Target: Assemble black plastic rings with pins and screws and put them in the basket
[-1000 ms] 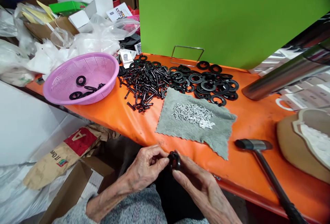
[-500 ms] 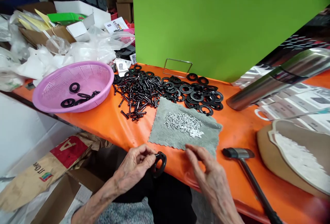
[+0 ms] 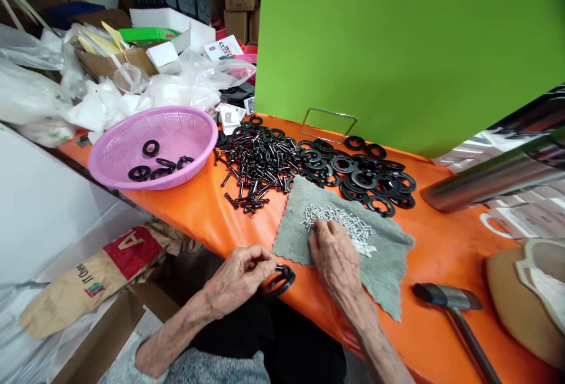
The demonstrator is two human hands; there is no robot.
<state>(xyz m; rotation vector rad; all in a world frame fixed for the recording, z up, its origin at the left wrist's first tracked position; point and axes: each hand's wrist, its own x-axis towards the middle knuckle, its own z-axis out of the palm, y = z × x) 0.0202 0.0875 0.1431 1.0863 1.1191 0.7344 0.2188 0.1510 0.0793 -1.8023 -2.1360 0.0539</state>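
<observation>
Black ring (image 3: 289, 281) in the left hand (image 3: 241, 275): it is pinched at one side between thumb and forefinger, with the grip closed down to the thickness of the part and the open loop left facing away from the palm. It is held tilted over the near edge of the orange surface (image 3: 445, 254), just beside the near left corner of the grey-green cloth (image 3: 392, 290); whether the surface is touched by it cannot be told. By the right hand (image 3: 338, 254), the heap of silver pins (image 3: 353, 222) on the cloth is reached from the near side, the fingers curled down at its left part; how far that grip is closed, and whether a pin has been caught, is hidden by the hand itself. For this pick, a single pin is best taken from the thin rim of the heap, where fewer neighbours are likely to be dragged along. It should be nipped near one end rather than across the middle, so that the other end is left free and its direction is easily judged. The cloth should not be pushed or bunched by the heel of the hand, since pins could be rolled away. Meanwhile the ring is best kept steady and unturned, pinched firmly but lightly, with its loop uncovered by the fingers.
</observation>
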